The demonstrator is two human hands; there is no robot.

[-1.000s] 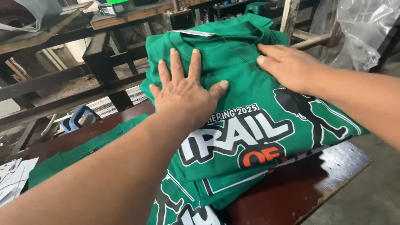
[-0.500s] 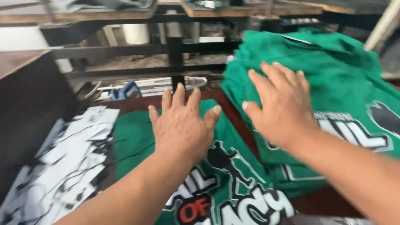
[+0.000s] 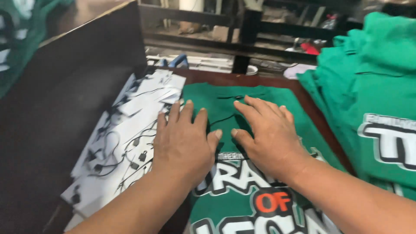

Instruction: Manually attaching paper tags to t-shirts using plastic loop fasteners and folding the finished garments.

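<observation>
A green T-shirt (image 3: 255, 203) with a white, black and orange print lies flat on a dark wooden table (image 3: 216, 79). My left hand (image 3: 184, 141) presses palm-down on its upper left part, fingers spread. Beside it, thumbs nearly touching, my right hand (image 3: 268, 134) also lies flat on the shirt just below the collar. Neither hand grips anything.
A spread of white paper tags with black strings (image 3: 125, 138) lies left of the shirt. A dark upright board (image 3: 65, 99) stands at the far left. A pile of folded green shirts (image 3: 372, 95) fills the right side. Metal racks stand behind the table.
My view swung left, away from the shirt pile. Both hands moved from the pile onto the single shirt lying flat and now rest side by side on it.
</observation>
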